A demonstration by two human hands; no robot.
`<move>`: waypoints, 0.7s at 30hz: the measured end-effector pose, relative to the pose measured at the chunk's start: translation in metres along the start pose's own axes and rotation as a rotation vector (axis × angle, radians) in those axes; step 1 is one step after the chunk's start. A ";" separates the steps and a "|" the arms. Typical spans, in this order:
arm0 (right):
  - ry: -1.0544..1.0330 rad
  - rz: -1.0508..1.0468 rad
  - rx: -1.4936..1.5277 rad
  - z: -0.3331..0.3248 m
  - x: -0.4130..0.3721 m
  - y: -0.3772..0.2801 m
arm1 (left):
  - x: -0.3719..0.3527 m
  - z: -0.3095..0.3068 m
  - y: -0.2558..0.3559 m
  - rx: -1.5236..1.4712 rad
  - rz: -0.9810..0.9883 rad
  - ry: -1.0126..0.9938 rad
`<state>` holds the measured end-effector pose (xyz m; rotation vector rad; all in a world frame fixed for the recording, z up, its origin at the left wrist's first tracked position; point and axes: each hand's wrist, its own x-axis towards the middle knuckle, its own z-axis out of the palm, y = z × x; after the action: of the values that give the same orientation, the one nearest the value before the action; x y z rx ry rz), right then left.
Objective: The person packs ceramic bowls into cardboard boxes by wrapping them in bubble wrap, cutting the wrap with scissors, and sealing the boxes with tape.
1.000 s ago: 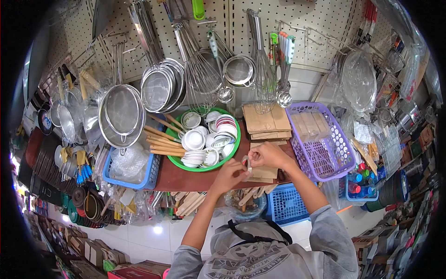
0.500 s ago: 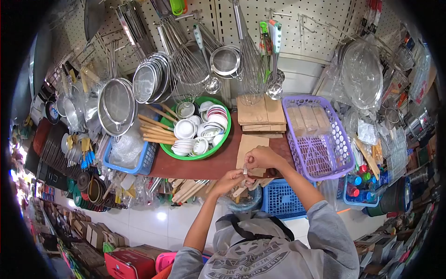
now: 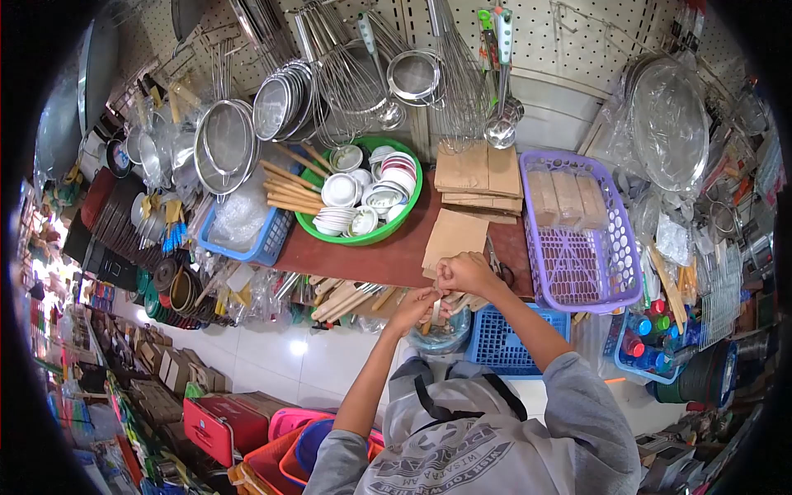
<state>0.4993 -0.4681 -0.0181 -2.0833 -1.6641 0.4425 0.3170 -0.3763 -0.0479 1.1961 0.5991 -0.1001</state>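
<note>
- The red-brown worktop is spread beyond the grip, its front edge close by the hands.
- The purple basket is set to the right of the grip, wrapped packs lying inside; the green basin, filled with small bowls, is placed beyond and to the left.
- Brown paper stacks are laid farther beyond the grip, with a loose paper sheet just past the fingers.
- The left hand is closed on a small pale strip; the right hand is held against its fingertips, fingers bunched, but whether the strip is pinched there too cannot be told.
- The strip could be dropped past the front edge if the left fingers are loosened, or be twisted if the hands are pulled unevenly.
- Its long axis is pointed roughly toward and away from the body, slightly slanted, the nearer end hanging by the left fingers.
</note>
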 end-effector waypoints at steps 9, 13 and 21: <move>0.191 0.057 -0.101 0.019 -0.024 0.004 | 0.020 0.008 -0.004 0.049 -0.060 0.069; 0.202 0.086 -0.110 0.020 -0.027 0.006 | 0.020 0.013 0.001 0.017 -0.038 0.153; 0.199 0.075 -0.133 0.015 -0.027 0.011 | 0.027 0.004 0.005 -0.045 -0.078 0.003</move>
<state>0.4952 -0.4945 -0.0368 -2.2102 -1.5412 0.1449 0.3431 -0.3718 -0.0555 1.1297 0.6469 -0.1500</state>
